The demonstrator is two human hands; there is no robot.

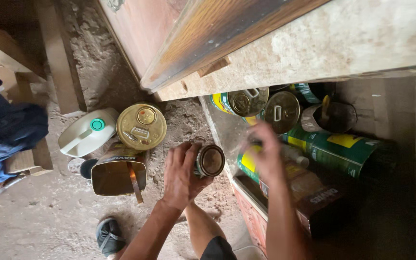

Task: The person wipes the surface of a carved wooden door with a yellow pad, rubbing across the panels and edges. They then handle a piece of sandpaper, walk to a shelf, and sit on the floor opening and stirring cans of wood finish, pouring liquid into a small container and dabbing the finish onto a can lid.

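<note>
My left hand [181, 174] grips a small round tin [209, 160] with a rusty brown lid, held just above the dusty floor. My right hand [265, 150] is blurred and reaches in under a low wooden shelf [314, 53], over a green and yellow can [335, 147] lying on its side. Its fingers are spread and nothing shows in them. Under the shelf stand two more cans with dull metal lids [281, 110].
On the floor to the left stand a gold-lidded round can [141, 126], a white plastic jug with a green cap [87, 131] and an open square tin [120, 173]. Blue cloth [3, 130] lies far left. My foot in a dark sandal [109, 236] is below.
</note>
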